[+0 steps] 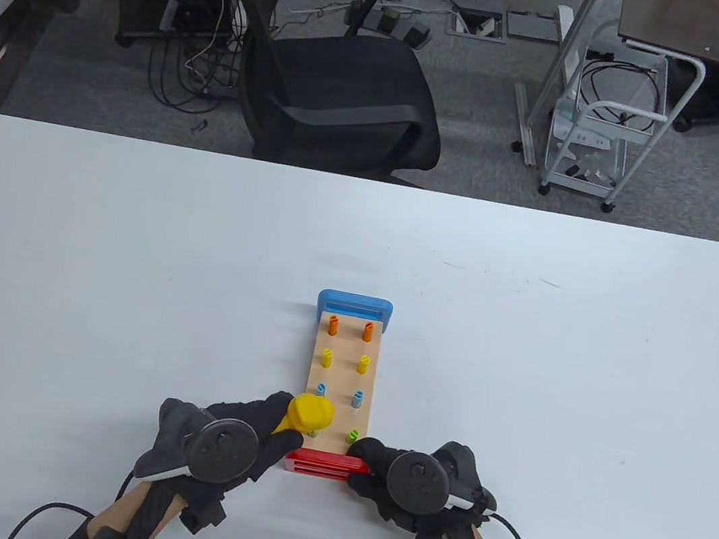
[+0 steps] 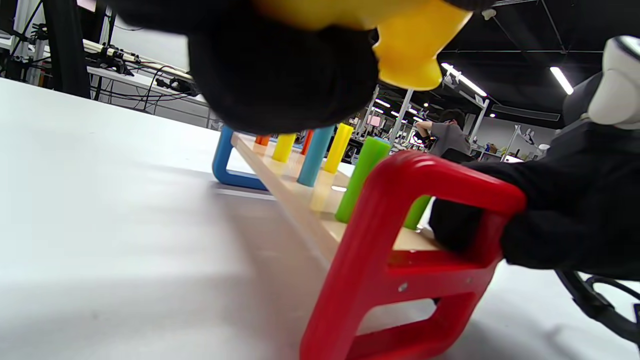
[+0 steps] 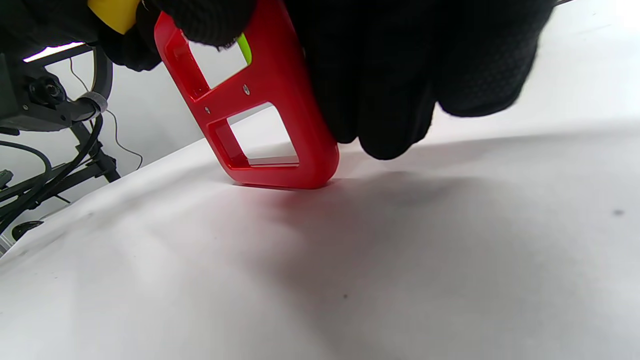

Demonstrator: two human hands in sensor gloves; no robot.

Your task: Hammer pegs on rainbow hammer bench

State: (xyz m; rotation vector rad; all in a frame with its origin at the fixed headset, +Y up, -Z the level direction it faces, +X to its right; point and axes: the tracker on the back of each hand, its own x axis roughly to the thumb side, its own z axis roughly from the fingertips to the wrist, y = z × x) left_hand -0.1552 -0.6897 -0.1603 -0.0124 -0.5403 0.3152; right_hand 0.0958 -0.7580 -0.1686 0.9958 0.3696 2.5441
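Observation:
The hammer bench (image 1: 342, 376) is a wooden plank with a blue far end (image 1: 354, 306) and a red near end (image 1: 326, 465). It carries pairs of orange, yellow, blue and green pegs. My left hand (image 1: 253, 426) grips a yellow hammer (image 1: 309, 414), its head hovering over the near-left green peg (image 2: 361, 177). My right hand (image 1: 379, 467) holds the red end frame (image 2: 400, 250) at its right corner, with fingers curled round it (image 3: 380, 85). The near-right green peg (image 1: 352, 435) stands just beyond those fingers.
The white table (image 1: 125, 287) stretches wide on both sides of the bench. Behind its far edge stand a black office chair (image 1: 334, 81) and a white wire cart (image 1: 601, 141). Cables trail from both wrists at the table's near edge.

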